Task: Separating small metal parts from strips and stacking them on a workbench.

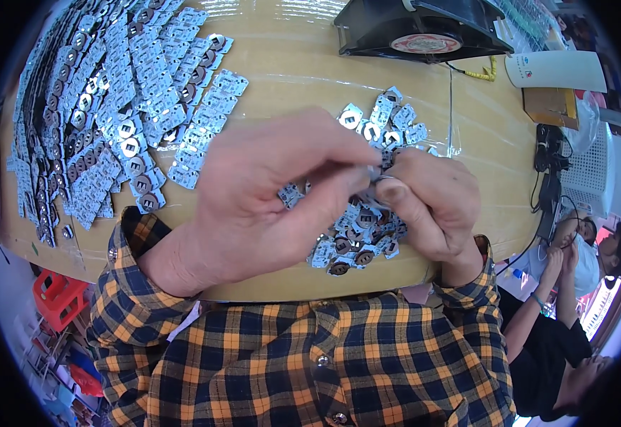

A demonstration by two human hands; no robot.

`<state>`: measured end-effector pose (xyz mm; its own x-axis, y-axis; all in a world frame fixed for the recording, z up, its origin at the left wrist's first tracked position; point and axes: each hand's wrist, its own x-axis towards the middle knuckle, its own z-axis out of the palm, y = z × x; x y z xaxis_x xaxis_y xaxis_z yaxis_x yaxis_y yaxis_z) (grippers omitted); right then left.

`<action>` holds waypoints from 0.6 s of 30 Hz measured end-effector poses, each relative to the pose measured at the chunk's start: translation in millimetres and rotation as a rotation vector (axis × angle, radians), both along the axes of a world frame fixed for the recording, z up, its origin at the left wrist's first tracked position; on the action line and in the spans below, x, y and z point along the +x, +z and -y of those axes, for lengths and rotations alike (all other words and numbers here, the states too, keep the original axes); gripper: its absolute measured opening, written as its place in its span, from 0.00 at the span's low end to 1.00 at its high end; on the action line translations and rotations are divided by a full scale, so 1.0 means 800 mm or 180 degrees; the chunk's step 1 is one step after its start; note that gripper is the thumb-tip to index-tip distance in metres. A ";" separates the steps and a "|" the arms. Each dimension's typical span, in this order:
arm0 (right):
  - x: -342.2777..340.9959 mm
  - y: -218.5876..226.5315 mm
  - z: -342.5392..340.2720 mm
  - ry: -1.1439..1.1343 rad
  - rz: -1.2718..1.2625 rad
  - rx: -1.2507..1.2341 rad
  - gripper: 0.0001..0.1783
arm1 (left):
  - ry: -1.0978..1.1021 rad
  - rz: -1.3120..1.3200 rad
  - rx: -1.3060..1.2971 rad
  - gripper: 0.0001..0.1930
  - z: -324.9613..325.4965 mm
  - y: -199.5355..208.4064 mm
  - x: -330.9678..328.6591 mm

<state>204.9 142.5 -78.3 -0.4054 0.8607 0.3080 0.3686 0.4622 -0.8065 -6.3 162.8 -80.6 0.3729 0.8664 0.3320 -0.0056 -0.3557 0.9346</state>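
Small circuit-board pieces, pale blue with round metal contacts, cover much of a tan wooden table [289,64], where the widest spread [111,107] lies in overlapping rows across the far left. A black box fan [421,28] sits at the far edge, with a white paper cup [556,71] on its side and a brown cardboard piece [549,107] to its right. A smaller loose heap of boards [360,242] lies directly beneath the hands, partly blocked from view by them. Above it, the left hand [261,199] and right hand [424,203] meet fingertip to fingertip, both pinched shut on a single small board piece [376,173] held over the heap, just off the table's near edge. Only a silvery sliver of that piece shows between thumbs and fingers; its shape cannot be made out. Plaid orange-and-navy sleeves frame the lower view. At the right rim, another person in a dark top [552,349] is cut off by the lens edge.
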 end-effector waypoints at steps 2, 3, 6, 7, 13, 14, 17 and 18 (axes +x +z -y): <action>0.001 0.003 0.003 -0.0046 0.0105 0.0308 0.12 | -0.0697 -0.0337 -0.0050 0.06 0.000 -0.004 -0.001; 0.004 0.007 0.005 -0.0237 0.0066 0.0072 0.15 | -0.0661 -0.0395 -0.0205 0.06 0.004 -0.004 0.000; 0.006 0.006 0.009 -0.0510 -0.0047 -0.0350 0.19 | -0.0489 -0.0097 -0.0857 0.08 0.002 -0.003 -0.003; 0.003 0.007 0.009 -0.0420 -0.0257 -0.0462 0.15 | -0.0490 -0.0094 -0.0853 0.08 0.004 -0.002 -0.002; -0.003 0.004 0.009 0.0027 -0.0232 -0.0502 0.11 | -0.0459 0.0674 -0.1654 0.08 0.012 -0.001 0.001; -0.002 0.006 0.010 0.0013 -0.0131 -0.0604 0.11 | -0.0510 0.0766 -0.1767 0.08 0.013 -0.005 0.002; -0.008 0.014 0.017 -0.0113 -0.0747 -0.1419 0.13 | -0.0724 0.0923 -0.2022 0.08 0.010 0.003 0.000; -0.007 0.016 0.018 -0.0109 -0.0750 -0.1416 0.13 | -0.0889 0.0990 -0.2167 0.08 0.009 0.006 -0.001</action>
